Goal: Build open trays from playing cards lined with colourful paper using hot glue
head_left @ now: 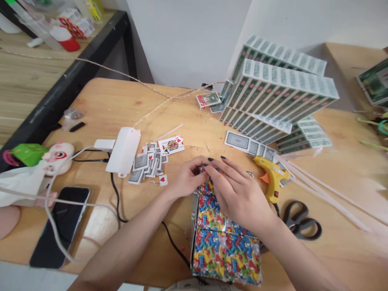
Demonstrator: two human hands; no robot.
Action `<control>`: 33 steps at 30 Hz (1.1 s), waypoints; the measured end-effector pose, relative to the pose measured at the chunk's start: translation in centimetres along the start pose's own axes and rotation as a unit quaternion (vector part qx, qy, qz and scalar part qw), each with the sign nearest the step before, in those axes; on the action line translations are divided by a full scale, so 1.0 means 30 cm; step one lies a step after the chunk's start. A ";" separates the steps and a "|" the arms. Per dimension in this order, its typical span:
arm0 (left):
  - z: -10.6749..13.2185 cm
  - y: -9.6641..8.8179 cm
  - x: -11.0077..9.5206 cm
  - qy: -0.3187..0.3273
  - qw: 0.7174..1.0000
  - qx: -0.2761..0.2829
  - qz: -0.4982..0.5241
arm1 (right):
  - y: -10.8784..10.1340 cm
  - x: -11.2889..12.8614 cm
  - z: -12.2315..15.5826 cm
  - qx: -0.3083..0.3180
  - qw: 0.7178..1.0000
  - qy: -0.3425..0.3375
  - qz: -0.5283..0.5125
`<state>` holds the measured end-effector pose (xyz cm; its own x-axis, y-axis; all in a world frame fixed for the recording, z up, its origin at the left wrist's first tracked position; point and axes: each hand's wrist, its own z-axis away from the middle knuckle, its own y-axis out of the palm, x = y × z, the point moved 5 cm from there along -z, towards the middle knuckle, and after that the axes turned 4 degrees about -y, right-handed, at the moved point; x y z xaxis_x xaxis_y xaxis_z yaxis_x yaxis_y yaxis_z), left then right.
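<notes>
A block made of boxes with a bright multicoloured pattern (224,242) stands on the wooden table (115,109) in front of me. My left hand (189,178) pinches its far top edge, fingers curled together. My right hand (239,192) lies over the same top edge, fingers pressed down on the block beside the left. What sits between the fingertips is hidden. A yellow glue gun (273,178) lies just right of my right hand, and black scissors (300,222) lie further right.
Cut playing card pieces (150,163) and a king of hearts card (171,145) lie left of centre by a white power strip (123,151). Stacks of boxed card decks (279,93) stand at the back. A phone (57,226) and cables lie near left. Glue sticks (327,194) lie right.
</notes>
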<state>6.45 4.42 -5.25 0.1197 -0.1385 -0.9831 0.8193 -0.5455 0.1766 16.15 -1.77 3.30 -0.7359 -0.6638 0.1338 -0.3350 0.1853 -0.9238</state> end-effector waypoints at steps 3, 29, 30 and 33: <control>0.000 -0.002 0.009 -0.004 1.000 0.000 0.003 | 0.002 -0.004 0.001 0.006 1.000 -0.008 -0.001; 0.003 0.000 0.006 -0.045 0.999 0.006 0.008 | 0.003 -0.089 0.034 -0.019 0.976 0.143 -0.160; 0.003 0.001 0.003 -0.047 0.999 0.006 0.011 | 0.004 -0.090 0.032 -0.014 0.976 0.147 -0.159; 0.003 0.001 0.000 -0.047 0.999 0.004 0.010 | 0.001 -0.085 0.024 -0.013 0.980 0.131 -0.149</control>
<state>6.41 4.33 -5.23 0.0821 -0.2261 -0.9706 0.8125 -0.5488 0.1966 18.46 -0.59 2.67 -0.7284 -0.4824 0.4865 -0.5700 0.0328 -0.8210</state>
